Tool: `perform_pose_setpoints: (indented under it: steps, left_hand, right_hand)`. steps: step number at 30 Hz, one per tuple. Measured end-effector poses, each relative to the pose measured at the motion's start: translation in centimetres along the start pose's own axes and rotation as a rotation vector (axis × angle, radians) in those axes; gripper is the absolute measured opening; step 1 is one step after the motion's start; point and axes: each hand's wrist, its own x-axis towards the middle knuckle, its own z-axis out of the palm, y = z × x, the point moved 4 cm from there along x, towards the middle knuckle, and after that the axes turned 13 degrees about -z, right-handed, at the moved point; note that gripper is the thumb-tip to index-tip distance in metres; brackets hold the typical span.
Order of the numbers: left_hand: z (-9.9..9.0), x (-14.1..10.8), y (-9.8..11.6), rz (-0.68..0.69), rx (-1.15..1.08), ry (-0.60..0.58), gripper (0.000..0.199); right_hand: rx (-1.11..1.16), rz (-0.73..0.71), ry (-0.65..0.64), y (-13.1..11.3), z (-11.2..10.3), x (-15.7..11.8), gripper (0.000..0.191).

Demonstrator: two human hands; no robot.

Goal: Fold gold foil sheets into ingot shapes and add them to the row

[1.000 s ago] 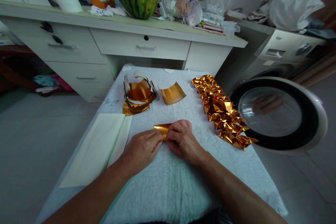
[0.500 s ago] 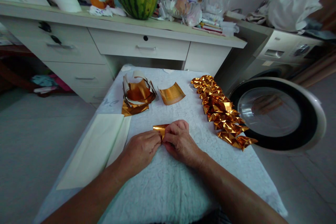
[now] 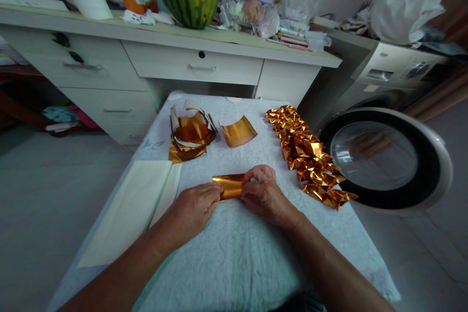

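A folded strip of gold foil paper (image 3: 231, 186) lies across the middle of the cloth-covered table, held at both ends. My left hand (image 3: 199, 205) pinches its left end, and my right hand (image 3: 265, 195) has its fingers closed on the right end. Behind the strip, a single curved sheet of gold paper (image 3: 239, 131) rests on the cloth. A curled stack of gold and white sheets (image 3: 192, 131) sits to its left. Along the right side runs a row of folded gold paper pieces (image 3: 305, 148), bunched closely together.
Pale folded paper (image 3: 124, 209) lies on the table's left side, by my left forearm. A white desk with drawers (image 3: 197, 66) stands behind, bearing a cut watermelon (image 3: 186, 0) and plastic bags. At the right, a washing machine's round door (image 3: 383, 158) hangs open beside the table.
My right hand has slid to the right along the gold strip, uncovering its middle. My left hand stays at the left end.
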Motion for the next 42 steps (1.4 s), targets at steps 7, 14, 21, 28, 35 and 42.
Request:
perform_pose_setpoints:
  steps: [7, 14, 21, 28, 35, 42]
  left_hand:
    - [0.1, -0.1, -0.1, 0.009, 0.019, 0.012, 0.019]
    - [0.0, 0.0, -0.1, 0.002, 0.008, 0.039, 0.019]
    - [0.1, 0.1, -0.1, -0.022, 0.037, 0.021, 0.018]
    - [0.1, 0.0, -0.1, 0.017, 0.068, 0.047, 0.017]
    - [-0.4, -0.3, -1.0, -0.002, 0.157, 0.082, 0.018]
    - [-1.9, -0.3, -0.4, -0.155, 0.069, 0.28, 0.029]
  right_hand:
    - [0.012, 0.008, -0.057, 1.0, -1.2, -0.5, 0.006]
    - [0.102, 0.102, -0.103, 1.7, -2.7, -1.0, 0.009]
    - [0.168, 0.083, -0.098, 0.4, -1.6, -0.3, 0.042]
    - [0.087, 0.052, -0.01, 0.3, -0.3, 0.1, 0.007]
    - [0.221, 0.055, 0.047, 0.9, -1.3, -0.1, 0.017]
    - [0.344, 0.159, 0.167, 1.4, -1.9, -0.3, 0.009]
